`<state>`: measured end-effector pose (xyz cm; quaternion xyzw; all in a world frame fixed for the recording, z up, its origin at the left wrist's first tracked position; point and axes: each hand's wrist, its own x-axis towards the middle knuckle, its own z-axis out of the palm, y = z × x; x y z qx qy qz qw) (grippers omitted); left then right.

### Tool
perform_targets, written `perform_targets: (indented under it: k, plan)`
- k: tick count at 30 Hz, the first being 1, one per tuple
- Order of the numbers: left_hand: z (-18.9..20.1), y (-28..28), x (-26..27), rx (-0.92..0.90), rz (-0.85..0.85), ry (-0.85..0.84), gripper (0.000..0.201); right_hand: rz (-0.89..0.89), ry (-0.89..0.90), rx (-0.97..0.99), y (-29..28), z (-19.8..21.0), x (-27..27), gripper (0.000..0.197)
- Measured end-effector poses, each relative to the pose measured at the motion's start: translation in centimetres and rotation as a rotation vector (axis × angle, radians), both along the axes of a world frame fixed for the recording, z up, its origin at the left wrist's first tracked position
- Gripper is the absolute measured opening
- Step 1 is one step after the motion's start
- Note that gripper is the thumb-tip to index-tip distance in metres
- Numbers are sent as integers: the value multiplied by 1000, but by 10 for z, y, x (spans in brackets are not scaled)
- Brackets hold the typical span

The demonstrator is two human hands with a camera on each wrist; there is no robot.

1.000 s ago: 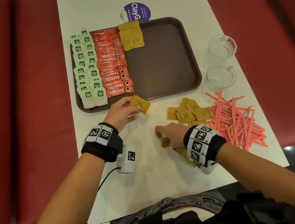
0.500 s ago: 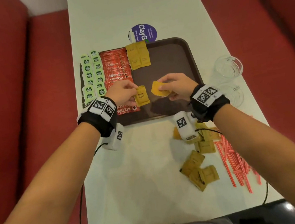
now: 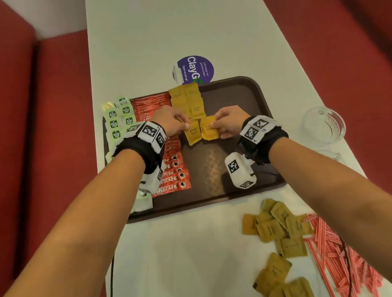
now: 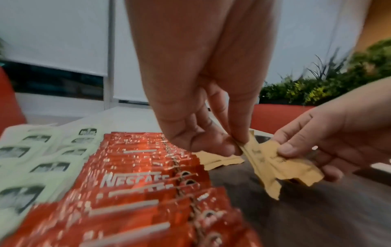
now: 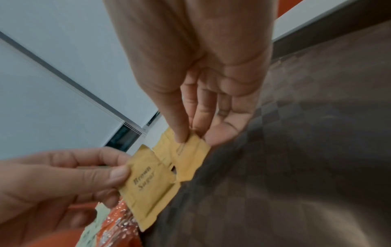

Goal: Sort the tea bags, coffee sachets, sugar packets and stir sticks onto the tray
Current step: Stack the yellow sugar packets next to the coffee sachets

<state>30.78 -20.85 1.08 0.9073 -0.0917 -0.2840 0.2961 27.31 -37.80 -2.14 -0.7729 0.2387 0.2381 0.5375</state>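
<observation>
Over the brown tray [image 3: 237, 92], both hands at work, each pinching one brown sugar packet. Left hand [image 3: 171, 121], thumb and fingertips closed on the upper left edge of its packet [image 3: 192, 132]; right hand [image 3: 230, 122], thumb and forefinger closed on the right edge of the second packet [image 3: 208, 128]. Held side by side, edges touching or nearly so, just below the short column of brown sugar packets [image 3: 189, 101] already laid at the tray's far edge. From the left wrist view, both held packets hanging above the dark tray floor [image 4: 317, 208], not lying flat on it; left thumb and fingers [image 4: 213, 145] nipping paper, right hand [image 4: 330, 138] reaching in from the side. From the right wrist view, "Brown Sugar" legible on the packet [image 5: 148, 185] in the left hand [image 5: 63, 182], the right hand's packet [image 5: 190, 158] partly behind it.

On the tray's left side, green-labelled tea bags [image 3: 120, 116] in two columns, then a column of red Nescafé coffee sachets [image 3: 173, 174] alongside, partly hidden under the left wrist. Right half of the tray bare.

On the pale table [image 3: 181, 263], nearer than the tray and to the right, a loose heap of brown sugar packets [image 3: 274, 230], a second cluster [image 3: 282, 284] closer in, and a scatter of red-and-white stir sticks [image 3: 338, 256] by the table's right edge. Two clear glass cups [image 3: 323, 124] right of the tray. A purple round sticker [image 3: 194, 69] beyond the tray's far rim. Red bench seats [image 3: 26, 147] on either side.
</observation>
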Motion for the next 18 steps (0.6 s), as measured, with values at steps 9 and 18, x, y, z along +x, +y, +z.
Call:
perform_targets:
  k: [9,18]
  plan:
    - [-3,-5,33,91,-42,-34,25,11,-151,-212,3,-15,29,13]
    - [-9,-2,38,120,-113,13,23,2,-191,-170,7,-17,32,15]
